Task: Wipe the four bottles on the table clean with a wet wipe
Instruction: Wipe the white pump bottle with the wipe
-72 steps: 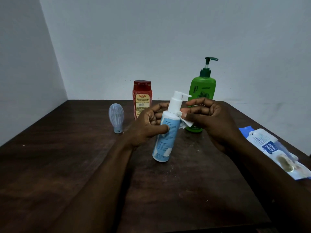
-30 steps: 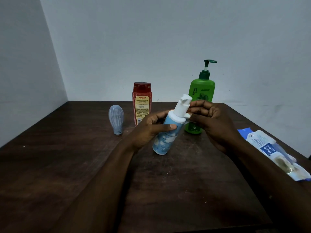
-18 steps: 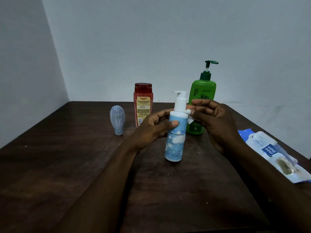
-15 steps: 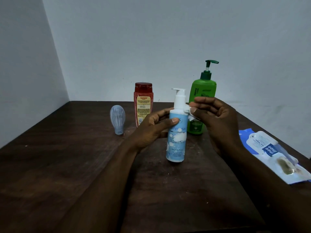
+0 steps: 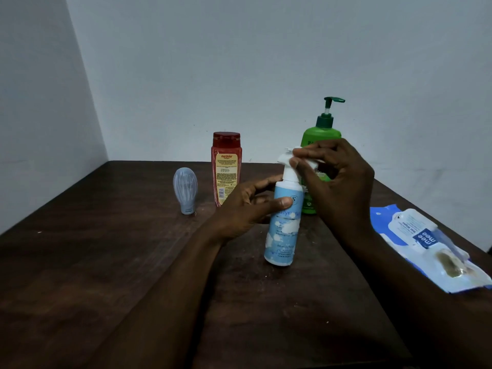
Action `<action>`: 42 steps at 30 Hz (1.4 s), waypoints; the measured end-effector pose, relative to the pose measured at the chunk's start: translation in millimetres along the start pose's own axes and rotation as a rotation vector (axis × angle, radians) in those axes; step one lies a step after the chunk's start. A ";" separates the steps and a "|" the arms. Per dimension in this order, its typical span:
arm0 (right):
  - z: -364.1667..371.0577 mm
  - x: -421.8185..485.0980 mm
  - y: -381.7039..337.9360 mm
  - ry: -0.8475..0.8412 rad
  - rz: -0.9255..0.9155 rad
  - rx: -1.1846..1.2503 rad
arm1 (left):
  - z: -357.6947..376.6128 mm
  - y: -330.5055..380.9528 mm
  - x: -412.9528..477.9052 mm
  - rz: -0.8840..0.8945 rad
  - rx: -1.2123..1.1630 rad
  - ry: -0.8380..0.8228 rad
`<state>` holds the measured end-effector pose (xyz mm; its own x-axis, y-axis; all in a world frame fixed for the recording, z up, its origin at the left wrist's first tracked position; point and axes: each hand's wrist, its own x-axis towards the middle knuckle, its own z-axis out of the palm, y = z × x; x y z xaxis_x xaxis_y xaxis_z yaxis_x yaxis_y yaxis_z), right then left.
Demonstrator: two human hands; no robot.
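Right now the blue pump bottle (image 5: 283, 227) is near the middle of the table (image 5: 106, 262), close before the person. Its long axis is nearly upright, the top tipped slightly right; whether the base rests on the wood I cannot tell. The left hand (image 5: 247, 209) grips its shoulder from the left, thumb across the label. The right hand (image 5: 340, 182) is above and to the right, pinching a small wet wipe (image 5: 311, 163) against the white pump head (image 5: 285, 157) — the bottle's body lies straight down that axis from it. Just behind stands the green pump bottle (image 5: 320, 135); the red bottle (image 5: 225, 166) and small pale bottle (image 5: 185, 189) stand further left. The wipes pack (image 5: 426, 241) lies by the right edge. Bare wood shows in front and to the left — room to tilt or set down.
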<state>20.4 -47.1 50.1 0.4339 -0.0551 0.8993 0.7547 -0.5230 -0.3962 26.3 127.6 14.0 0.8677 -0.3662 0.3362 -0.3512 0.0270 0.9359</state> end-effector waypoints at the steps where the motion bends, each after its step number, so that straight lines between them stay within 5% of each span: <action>1: 0.3 4.0 -0.5 0.008 0.004 0.006 | 0.0 -0.3 -0.1 0.002 -0.005 -0.001; 11: 8.7 -13.4 -6.2 0.089 0.426 0.357 | -1.9 -4.2 1.9 0.003 -0.083 -0.028; 20: 8.1 -5.6 4.7 -0.104 0.807 0.726 | -2.3 -6.0 7.5 -0.014 -0.320 -0.050; 36: -0.2 27.6 -6.3 -0.620 1.009 1.209 | 0.6 -5.6 3.8 -0.071 -0.541 -0.195; 42: 1.4 28.6 -7.0 -0.651 1.038 1.200 | -1.1 -8.6 4.3 -0.069 -0.516 -0.205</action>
<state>28.2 -43.8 78.3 0.8267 0.5541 0.0975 -0.1645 0.4039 -0.8999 33.4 126.8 7.4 0.7783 -0.5551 0.2933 -0.0337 0.4296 0.9024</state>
